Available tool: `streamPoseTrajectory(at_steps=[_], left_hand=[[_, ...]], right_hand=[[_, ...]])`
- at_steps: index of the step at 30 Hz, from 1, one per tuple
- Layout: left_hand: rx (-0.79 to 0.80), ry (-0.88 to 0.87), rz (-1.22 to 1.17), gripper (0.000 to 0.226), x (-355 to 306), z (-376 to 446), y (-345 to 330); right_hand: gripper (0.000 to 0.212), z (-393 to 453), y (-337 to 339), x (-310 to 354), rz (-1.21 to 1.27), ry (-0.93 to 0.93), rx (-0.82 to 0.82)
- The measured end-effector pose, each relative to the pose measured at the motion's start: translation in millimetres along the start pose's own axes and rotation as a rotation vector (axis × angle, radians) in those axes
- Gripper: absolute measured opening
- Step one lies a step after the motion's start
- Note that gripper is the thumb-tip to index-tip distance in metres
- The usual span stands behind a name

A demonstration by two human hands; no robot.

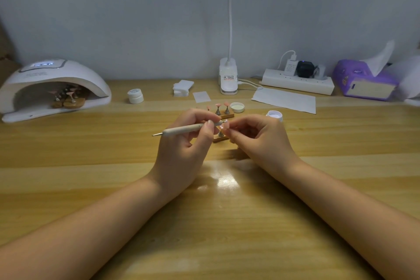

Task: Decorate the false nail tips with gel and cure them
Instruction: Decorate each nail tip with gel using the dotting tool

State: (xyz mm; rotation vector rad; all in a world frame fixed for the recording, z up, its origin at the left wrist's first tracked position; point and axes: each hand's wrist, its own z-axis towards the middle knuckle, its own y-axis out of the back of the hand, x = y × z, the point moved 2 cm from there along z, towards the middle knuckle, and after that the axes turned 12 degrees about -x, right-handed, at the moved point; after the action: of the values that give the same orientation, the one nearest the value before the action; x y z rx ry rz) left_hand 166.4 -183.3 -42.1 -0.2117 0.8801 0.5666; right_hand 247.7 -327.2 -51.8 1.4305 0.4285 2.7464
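Observation:
My left hand [189, 136] grips a pale dotting pen [181, 130] that lies almost level, its metal tip pointing left. My right hand [256, 135] pinches something small at the pen's other end; I cannot tell what. Beneath the fingers stands a nail tip holder [220, 135] on a wooden base. Behind the hands, pink nail tips [221, 107] sit on stands on another wooden strip. An open gel jar [275, 115] is by my right hand, its lid [237, 107] lying upturned nearby. The white curing lamp [52, 85] at far left shelters more nail tips on stands [68, 96].
A shut white jar [135, 96], a stack of cotton pads [183, 87] and a white sheet [285, 100] lie on the wooden table [216, 211]. A clip lamp [228, 75], a power strip [297, 84] and a purple tissue pack [363, 82] line the back wall.

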Motion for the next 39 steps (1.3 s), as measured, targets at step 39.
streamPoseTrajectory(at_steps=[39], left_hand=[[-0.03, 0.016, -0.02, 0.012, 0.7, -0.4, 0.3]], right_hand=[[0.011, -0.5, -0.4, -2.6, -0.006, 0.015, -0.006]])
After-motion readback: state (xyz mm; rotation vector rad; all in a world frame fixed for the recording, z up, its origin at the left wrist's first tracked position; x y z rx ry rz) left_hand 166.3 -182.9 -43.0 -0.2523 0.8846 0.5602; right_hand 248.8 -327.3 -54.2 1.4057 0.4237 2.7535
